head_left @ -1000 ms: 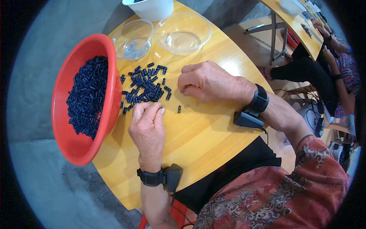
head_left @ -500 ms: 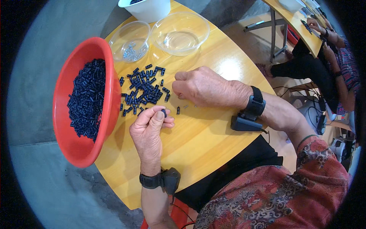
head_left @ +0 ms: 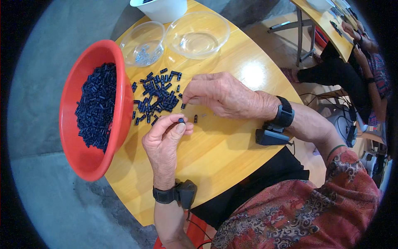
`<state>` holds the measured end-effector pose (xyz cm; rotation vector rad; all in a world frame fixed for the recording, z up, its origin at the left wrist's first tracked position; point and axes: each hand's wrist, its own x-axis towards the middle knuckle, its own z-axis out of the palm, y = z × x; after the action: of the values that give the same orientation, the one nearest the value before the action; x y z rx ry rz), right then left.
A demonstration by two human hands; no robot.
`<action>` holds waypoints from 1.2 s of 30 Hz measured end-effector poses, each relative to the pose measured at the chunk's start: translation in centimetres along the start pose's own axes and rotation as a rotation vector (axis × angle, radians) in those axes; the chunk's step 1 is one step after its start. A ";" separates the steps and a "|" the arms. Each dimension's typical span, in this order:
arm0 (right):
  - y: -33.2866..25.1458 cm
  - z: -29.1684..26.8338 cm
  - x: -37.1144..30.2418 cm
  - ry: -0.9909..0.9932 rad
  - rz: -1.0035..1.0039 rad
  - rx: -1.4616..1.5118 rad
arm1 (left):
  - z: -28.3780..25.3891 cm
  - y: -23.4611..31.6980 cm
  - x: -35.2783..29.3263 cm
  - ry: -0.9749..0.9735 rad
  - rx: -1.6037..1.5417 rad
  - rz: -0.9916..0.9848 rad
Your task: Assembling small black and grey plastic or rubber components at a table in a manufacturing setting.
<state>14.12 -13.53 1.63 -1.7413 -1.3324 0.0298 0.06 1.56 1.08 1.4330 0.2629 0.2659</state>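
left hand (head_left: 163, 139) pinches one small dark blue piece (head_left: 181, 120); right hand (head_left: 222, 95) pinches another (head_left: 183, 106) beside the loose pile (head_left: 157, 95) on the yellow table (head_left: 224, 149), near a red bowl (head_left: 83, 162).

Your round yellow wooden counter (head_left: 232, 137) looks smooth and varnished, throwing back a bright glare. The big red plastic bowl (head_left: 89, 159) has a smooth, slightly glossy wall. The small dark blue plastic pieces (head_left: 159, 93) look matt, like the one pinched in your left hand (head_left: 166, 139). The two clear plastic bowls (head_left: 198, 35) shine, glossy and see-through. The white tub (head_left: 161, 9) looks smooth plastic.
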 end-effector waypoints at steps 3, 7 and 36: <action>-0.1 0.4 -0.2 0.012 0.030 0.085 | 0.0 -0.3 0.3 0.026 -0.019 0.053; -1.5 0.3 -0.3 -0.090 0.339 0.542 | -0.7 -0.4 0.2 0.074 -0.151 0.063; -1.7 1.0 -0.4 -0.033 0.581 0.954 | 1.5 -0.1 -0.6 0.147 -0.348 -0.173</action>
<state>12.16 -13.21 1.96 -1.2071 -0.5918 0.8744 -0.05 -0.06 1.14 1.0419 0.4360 0.2613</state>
